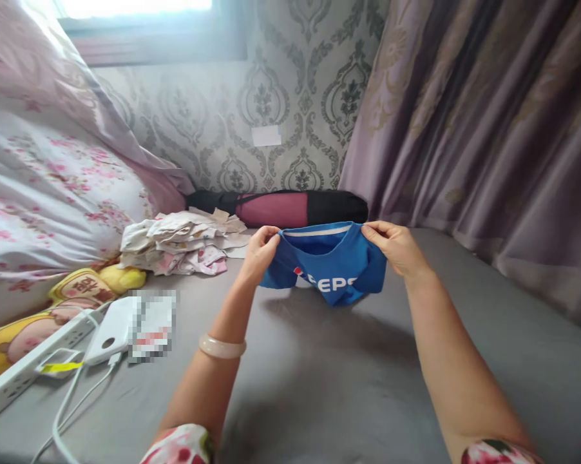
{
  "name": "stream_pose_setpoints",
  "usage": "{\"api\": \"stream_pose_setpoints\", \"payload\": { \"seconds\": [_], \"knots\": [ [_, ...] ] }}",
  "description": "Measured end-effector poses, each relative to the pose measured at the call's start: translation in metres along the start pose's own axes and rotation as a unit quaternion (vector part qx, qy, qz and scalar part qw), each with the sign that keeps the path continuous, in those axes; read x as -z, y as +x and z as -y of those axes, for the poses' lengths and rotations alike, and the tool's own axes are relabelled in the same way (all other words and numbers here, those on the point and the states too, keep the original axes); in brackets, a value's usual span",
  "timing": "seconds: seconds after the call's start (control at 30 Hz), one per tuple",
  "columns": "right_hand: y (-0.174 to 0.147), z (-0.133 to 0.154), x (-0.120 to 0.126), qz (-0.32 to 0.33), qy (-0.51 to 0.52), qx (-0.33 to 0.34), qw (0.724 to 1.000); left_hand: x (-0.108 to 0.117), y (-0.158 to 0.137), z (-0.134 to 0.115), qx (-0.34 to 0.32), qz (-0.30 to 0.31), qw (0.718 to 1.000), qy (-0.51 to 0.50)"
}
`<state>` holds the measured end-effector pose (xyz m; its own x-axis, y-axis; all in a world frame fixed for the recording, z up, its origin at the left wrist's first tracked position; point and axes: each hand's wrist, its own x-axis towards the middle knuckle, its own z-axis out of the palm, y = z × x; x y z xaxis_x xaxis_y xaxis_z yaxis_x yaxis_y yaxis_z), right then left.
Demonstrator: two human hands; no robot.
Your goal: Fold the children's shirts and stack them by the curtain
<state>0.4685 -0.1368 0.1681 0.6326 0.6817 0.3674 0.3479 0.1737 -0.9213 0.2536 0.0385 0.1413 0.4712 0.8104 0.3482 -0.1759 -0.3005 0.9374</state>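
Observation:
A blue T-shirt (pixel 326 261) with white lettering and a small round logo hangs between my two hands, above the grey bed sheet (pixel 290 393). Its neckline faces up and is stretched wide, with a white strip along the inner back. My left hand (pixel 262 248) pinches the shirt at the left shoulder beside the collar. At the right shoulder, my right hand (pixel 391 243) grips the fabric between thumb and fingers. The lower part of the shirt droops in folds, so some of the lettering is hidden.
A heap of pale clothes (pixel 189 241) lies at the back left. A black and maroon long bag (pixel 276 207) rests against the wall. At left are a power strip (pixel 39 361), a white power bank (pixel 113 330) with cables, and yellow plush items (pixel 85 283). Curtains (pixel 445 129) hang at right.

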Motion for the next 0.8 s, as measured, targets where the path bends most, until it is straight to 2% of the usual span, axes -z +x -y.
{"api": "stream_pose_setpoints", "payload": {
  "seconds": [0.17, 0.33, 0.4, 0.5, 0.63, 0.73, 0.8],
  "knots": [
    [-0.004, 0.025, 0.014, 0.047, -0.052, -0.003, 0.997, 0.02, 0.007, -0.019, -0.071, 0.101, 0.987, 0.105],
    [-0.01, 0.045, 0.025, 0.094, -0.117, -0.002, 0.989, 0.033, 0.006, -0.049, -0.091, 0.198, 0.961, 0.171],
    [-0.012, 0.053, 0.028, 0.101, -0.129, 0.006, 0.986, 0.036, 0.007, -0.059, -0.097, 0.214, 0.953, 0.192],
    [-0.011, 0.067, 0.032, 0.087, -0.134, 0.043, 0.986, 0.037, 0.012, -0.067, -0.106, 0.166, 0.954, 0.225],
    [-0.003, 0.091, 0.035, 0.058, -0.143, 0.113, 0.982, 0.032, 0.017, -0.08, -0.154, 0.021, 0.949, 0.274],
    [0.003, 0.11, 0.039, 0.084, -0.146, 0.128, 0.977, 0.029, 0.016, -0.095, -0.2, -0.07, 0.934, 0.288],
    [0.006, 0.12, 0.044, 0.109, -0.156, 0.119, 0.974, 0.026, 0.016, -0.106, -0.22, -0.093, 0.93, 0.278]
  ]
}}
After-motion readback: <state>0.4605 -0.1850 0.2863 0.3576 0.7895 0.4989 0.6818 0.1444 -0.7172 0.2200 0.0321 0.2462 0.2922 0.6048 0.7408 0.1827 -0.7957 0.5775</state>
